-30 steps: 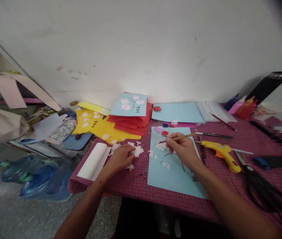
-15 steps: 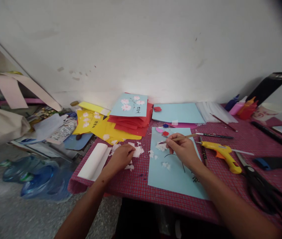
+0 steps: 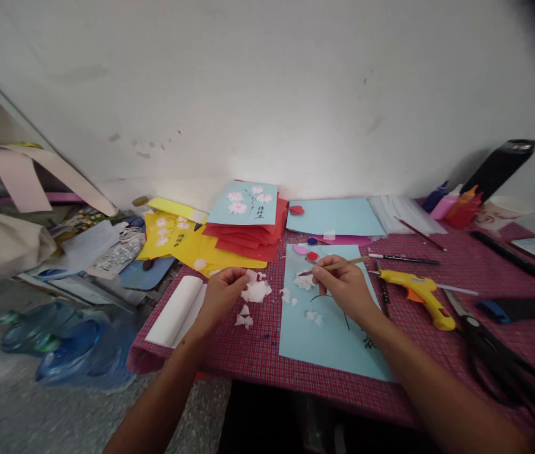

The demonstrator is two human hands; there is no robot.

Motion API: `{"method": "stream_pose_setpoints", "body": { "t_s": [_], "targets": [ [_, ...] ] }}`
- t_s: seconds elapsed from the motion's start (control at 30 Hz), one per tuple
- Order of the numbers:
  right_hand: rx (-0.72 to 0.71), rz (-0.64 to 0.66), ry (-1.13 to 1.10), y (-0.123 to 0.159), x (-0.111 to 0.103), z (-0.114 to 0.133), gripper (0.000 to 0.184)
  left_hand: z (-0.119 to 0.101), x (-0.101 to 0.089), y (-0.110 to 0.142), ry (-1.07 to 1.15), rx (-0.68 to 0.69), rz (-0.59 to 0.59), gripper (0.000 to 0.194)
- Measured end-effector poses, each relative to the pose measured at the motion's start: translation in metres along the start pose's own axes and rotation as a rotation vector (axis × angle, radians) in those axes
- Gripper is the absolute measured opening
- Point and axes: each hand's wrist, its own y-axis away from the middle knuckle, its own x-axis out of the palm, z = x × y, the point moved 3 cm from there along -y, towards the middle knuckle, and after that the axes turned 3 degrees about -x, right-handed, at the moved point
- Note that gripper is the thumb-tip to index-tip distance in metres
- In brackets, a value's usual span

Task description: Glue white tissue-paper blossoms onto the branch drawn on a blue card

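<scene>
My left hand [image 3: 222, 296] is closed in a pinch beside scraps of torn white paper [image 3: 256, 290], and a bit of white paper shows at its fingertips. A paintbrush [image 3: 355, 260] is gripped in my right hand [image 3: 345, 287], its tip over a white paper patch [image 3: 304, 280] on the light blue sheet [image 3: 314, 340]. More white patches, thin dark painted lines and black writing are on this sheet, the writing partly hidden by my right wrist. Pink, blue and red paint blobs [image 3: 312, 256] sit at its top edge.
A finished-looking blue card [image 3: 241, 205] tops a red paper stack [image 3: 248, 236], beside yellow sheets [image 3: 201, 249]. A white paper roll [image 3: 177, 309] lies left. Rightward are a yellow glue gun [image 3: 413, 284], scissors [image 3: 489, 353], paint bottles [image 3: 451, 205] and a black flask [image 3: 503, 167].
My left hand has drawn back slightly from the torn scraps, uncovering more of them, its fingertips pinched. My right hand keeps the brush at nearly the same spot. The view has shifted a little.
</scene>
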Motion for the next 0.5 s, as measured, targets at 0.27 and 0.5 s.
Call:
{"method": "stream_pose_setpoints", "body": {
  "t_s": [0.27,0.5],
  "targets": [
    [-0.033,0.085,-0.09,0.001,-0.001,0.003,0.023,-0.007,0.037,0.01,0.386,-0.171,0.148,0.019],
    [-0.073,0.193,-0.051,0.003,0.004,0.01,0.029,-0.006,0.069,0.013,0.462,-0.143,0.27,0.018]
  ]
}}
